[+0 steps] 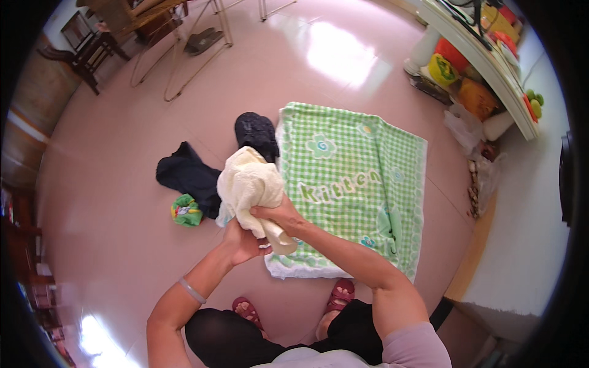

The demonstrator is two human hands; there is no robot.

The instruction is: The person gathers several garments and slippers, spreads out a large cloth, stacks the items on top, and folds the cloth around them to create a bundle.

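Observation:
Both hands hold a bunched cream terry towel [251,184] up in front of me. My right hand [280,216] grips it from above, thumb across the folds. Below it, my left hand [244,244] cups the cloth, its fingers partly hidden. A green-and-white checked cloth [340,161] with flowers and lettering lies spread on the floor to the right, its right part folded or creased. Behind the towel sits a black cap-like item [255,131], partly covered. Dark navy fabric [191,172] lies crumpled to the left, with a small green and yellow cloth bundle [186,210] beside it.
Pink tiles [115,221] form the floor. A white table [483,64] with plastic bags [464,126] under it stands along the right wall. Metal-legged chair frames [198,69], dark slippers [202,41] and a wooden chair [87,55] are at the upper left. My red sandals [340,294] are near the cloth's front edge.

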